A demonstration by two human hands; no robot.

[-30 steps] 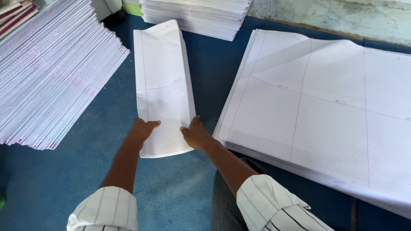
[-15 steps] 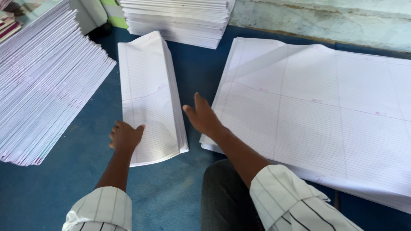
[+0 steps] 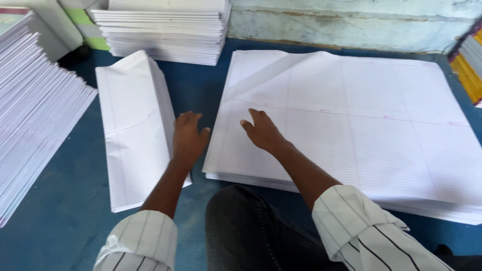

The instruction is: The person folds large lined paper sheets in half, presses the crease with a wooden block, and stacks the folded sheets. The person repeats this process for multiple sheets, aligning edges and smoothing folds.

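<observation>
A narrow folded bundle of ruled white paper (image 3: 131, 131) lies on the blue surface at the left. My left hand (image 3: 188, 138) hovers at its right edge, fingers apart, holding nothing. To the right lies a large flat stack of ruled white sheets (image 3: 361, 125), its top-left corner folded over. My right hand (image 3: 262, 130) rests open on the near-left part of that stack, palm down. Both sleeves are white with thin dark stripes.
A fanned pile of folded paper bundles (image 3: 35, 120) fills the left edge. A tall stack of white sheets (image 3: 165, 30) stands at the back. Coloured book edges (image 3: 469, 65) show at far right. My dark-trousered knee (image 3: 251, 231) is in front. A pale wall (image 3: 351, 22) runs behind.
Both hands have left the near end of the folded bundle. My right hand moved right onto the large sheet stack; my left hand moved to the bundle's right edge. The view shifted right.
</observation>
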